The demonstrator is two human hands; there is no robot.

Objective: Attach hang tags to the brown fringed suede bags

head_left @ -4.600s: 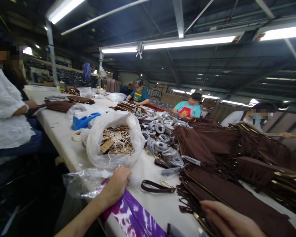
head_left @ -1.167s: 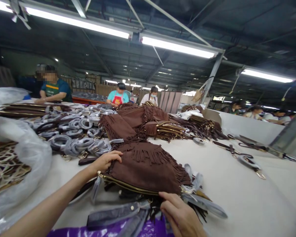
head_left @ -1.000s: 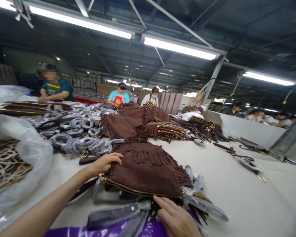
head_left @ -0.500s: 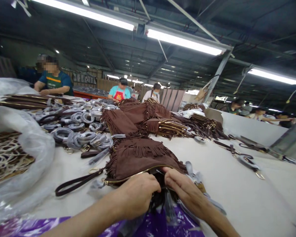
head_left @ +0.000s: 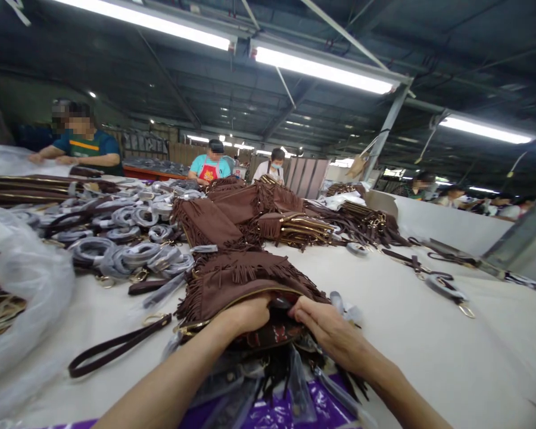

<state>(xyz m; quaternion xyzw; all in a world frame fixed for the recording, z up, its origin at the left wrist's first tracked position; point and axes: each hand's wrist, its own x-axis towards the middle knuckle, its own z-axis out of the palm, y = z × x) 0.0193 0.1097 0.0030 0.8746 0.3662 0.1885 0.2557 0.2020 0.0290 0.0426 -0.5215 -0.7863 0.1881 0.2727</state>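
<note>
A brown fringed bag [head_left: 250, 275] lies before me with its gold zipper undone and its mouth gaping, showing a dark patterned lining [head_left: 268, 336]. My left hand [head_left: 249, 314] reaches into the mouth; its fingers are hidden inside. At the right side of the opening, my right hand [head_left: 324, 325] has its fingers closed on the bag's edge. Between the hands a small dark patch shows inside, too unclear to name. A brown wrist strap [head_left: 116, 351] extends from the zipper end on the left. Plastic-wrapped straps [head_left: 301, 387] hang out below the bag.
Coiled, wrapped straps [head_left: 136, 256] are heaped left of the bag. More fringed bags [head_left: 232, 211] are piled behind it. A clear plastic sack [head_left: 40, 286] stands at the left. Loose straps [head_left: 446, 289] lie right on the white table [head_left: 406, 357]. Purple plastic [head_left: 312, 399] lies in front. Several people work beyond.
My left hand has gone deeper into the bag. The mouth is wider, and the patterned lining now shows. The view has shifted slightly to the right.
</note>
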